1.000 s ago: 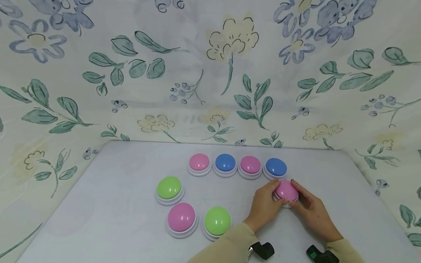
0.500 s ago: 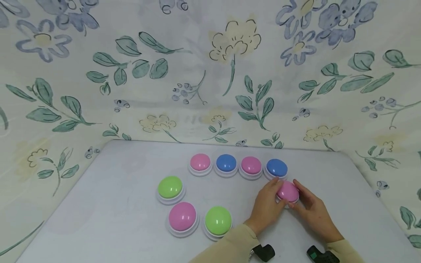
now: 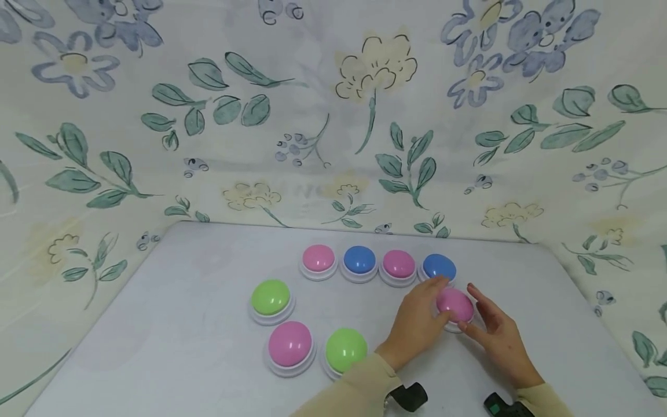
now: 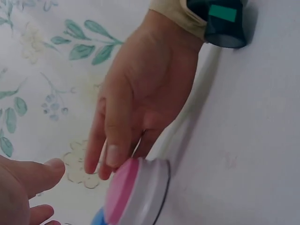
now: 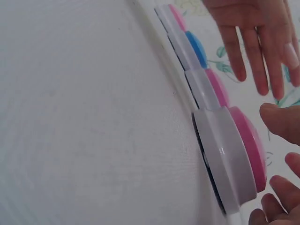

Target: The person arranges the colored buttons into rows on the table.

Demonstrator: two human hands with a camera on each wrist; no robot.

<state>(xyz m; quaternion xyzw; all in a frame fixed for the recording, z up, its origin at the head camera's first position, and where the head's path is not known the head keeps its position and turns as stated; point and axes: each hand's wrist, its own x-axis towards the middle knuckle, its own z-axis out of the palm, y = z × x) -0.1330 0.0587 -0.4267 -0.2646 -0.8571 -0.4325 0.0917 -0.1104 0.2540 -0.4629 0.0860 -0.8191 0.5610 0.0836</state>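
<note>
Domed push buttons with white round bases stand on the white table. Between my hands sits a pink button (image 3: 455, 305), upright on its base, just in front of a blue button (image 3: 439, 266). My left hand (image 3: 418, 317) is at its left side, fingers extended; the right wrist view shows this left hand (image 5: 257, 33) apart from the pink domes. On the other side my right hand (image 3: 501, 343) is spread, with a gap between it and the button. In the left wrist view the right hand (image 4: 145, 84) has loosely extended fingers beside the pink button (image 4: 123, 190).
Along the back stand a pink button (image 3: 318, 259), a blue button (image 3: 359, 260) and another pink button (image 3: 398, 264). Nearer left are a green button (image 3: 270, 297), a pink button (image 3: 290, 344) and a green button (image 3: 346, 350), partly behind the left sleeve. Floral cloth (image 3: 302, 69) hangs behind.
Earlier both hands held the pink button from its two sides. Now the fingers have loosened and moved away from it, and the button stays in place. The head view has shifted slightly.
</note>
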